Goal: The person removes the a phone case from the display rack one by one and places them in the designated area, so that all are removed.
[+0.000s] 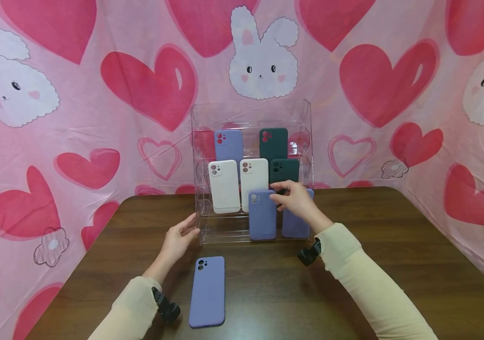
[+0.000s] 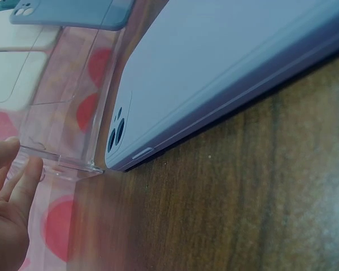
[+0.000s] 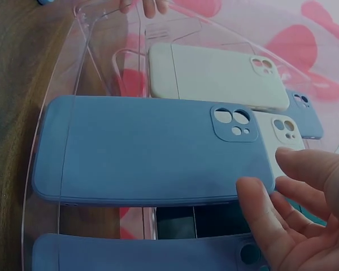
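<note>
A clear tiered display rack [image 1: 225,231] stands on the table, holding several phone cases. My left hand [image 1: 177,240] is at its left side, with thumb and fingertips on either side of the clear edge. In the bottom tier leans a purple phone case [image 1: 262,215], which looks bluer in the right wrist view. My right hand [image 1: 295,200] is at that case's upper right corner, a fingertip touching it and the fingers loosely spread. Partly behind this hand stands another purple case [image 1: 295,222]. One more purple phone case [image 1: 207,292] lies flat on the table, camera cutouts away from me.
Two white cases [image 1: 225,186] and a dark green case [image 1: 284,169] stand in the middle tier. Above them are a purple case [image 1: 228,144] and a dark green case [image 1: 273,141]. A pink heart-and-rabbit cloth [image 1: 140,28] hangs behind the brown wooden table [image 1: 395,264].
</note>
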Demonstrator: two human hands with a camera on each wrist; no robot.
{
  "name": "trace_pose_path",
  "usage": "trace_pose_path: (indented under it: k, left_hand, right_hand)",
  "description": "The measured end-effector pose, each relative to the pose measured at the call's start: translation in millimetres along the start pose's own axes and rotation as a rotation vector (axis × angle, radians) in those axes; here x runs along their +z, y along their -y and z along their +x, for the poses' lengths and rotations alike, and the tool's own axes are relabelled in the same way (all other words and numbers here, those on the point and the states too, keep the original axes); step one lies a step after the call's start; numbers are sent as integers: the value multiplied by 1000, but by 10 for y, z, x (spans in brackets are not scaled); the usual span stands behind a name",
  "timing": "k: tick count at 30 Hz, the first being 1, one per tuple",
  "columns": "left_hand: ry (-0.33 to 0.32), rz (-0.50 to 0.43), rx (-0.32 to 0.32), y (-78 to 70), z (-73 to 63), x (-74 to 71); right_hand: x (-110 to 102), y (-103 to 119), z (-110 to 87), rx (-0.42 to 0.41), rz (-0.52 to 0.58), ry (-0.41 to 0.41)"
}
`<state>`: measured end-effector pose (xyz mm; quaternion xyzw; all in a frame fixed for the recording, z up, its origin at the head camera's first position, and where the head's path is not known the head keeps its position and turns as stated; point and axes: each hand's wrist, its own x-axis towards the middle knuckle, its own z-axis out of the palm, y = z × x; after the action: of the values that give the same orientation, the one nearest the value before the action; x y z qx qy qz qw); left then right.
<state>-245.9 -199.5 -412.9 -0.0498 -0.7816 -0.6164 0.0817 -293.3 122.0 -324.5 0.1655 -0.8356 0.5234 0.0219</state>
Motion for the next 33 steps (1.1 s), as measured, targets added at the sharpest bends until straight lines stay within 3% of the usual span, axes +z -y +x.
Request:
trace_pose_path:
  k: [16, 33]
  left_hand:
    - [-6, 10, -4, 8, 1, -14]
    - [0, 9, 3, 7, -1, -2]
  right_hand:
    - [5, 45, -63, -53, -157, 14]
    - [-84, 206, -107, -120, -202, -51]
